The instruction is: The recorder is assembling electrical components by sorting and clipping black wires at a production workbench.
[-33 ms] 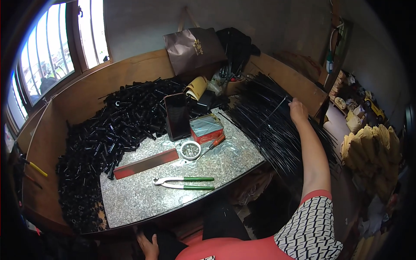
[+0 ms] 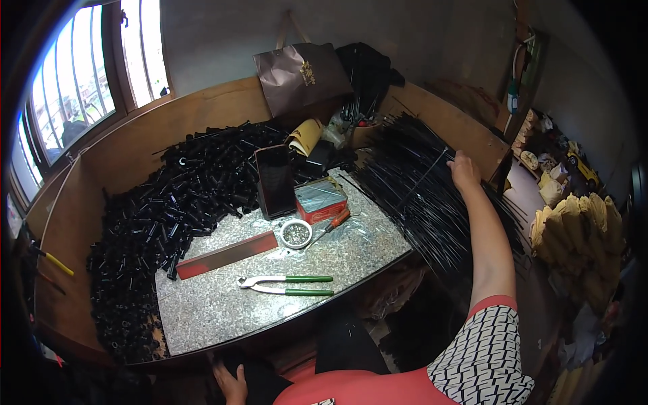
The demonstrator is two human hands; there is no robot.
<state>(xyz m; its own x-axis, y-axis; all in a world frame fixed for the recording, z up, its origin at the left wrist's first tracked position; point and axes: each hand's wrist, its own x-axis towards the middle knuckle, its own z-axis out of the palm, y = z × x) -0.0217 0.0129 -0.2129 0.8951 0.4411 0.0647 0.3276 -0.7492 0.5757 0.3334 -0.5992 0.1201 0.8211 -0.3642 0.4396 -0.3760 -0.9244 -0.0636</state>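
Over the right side of the table, my right hand [image 2: 464, 170] is closed, its fingertips at the upper end of a thin black rod [image 2: 423, 177]. That rod slants across a big heap of similar long black rods [image 2: 432, 223]. How the fingers meet it is partly hidden. My left hand [image 2: 231, 383] lies low by my dark-trousered leg, below the table's front edge, with fingers apart and nothing in it. Between them, green-handled pincers [image 2: 287, 285] lie on the speckled tabletop [image 2: 216, 314].
Short black tubular parts [image 2: 169, 209] are heaped at left inside a wooden border [image 2: 182, 121]. A phone [image 2: 275, 182] stands by a red box [image 2: 322, 202], a white dish [image 2: 295, 233] of small metal bits, a screwdriver [image 2: 337, 220] and a red-edged bar [image 2: 229, 255]. Yellowish bundles [image 2: 577, 229] stand at right.
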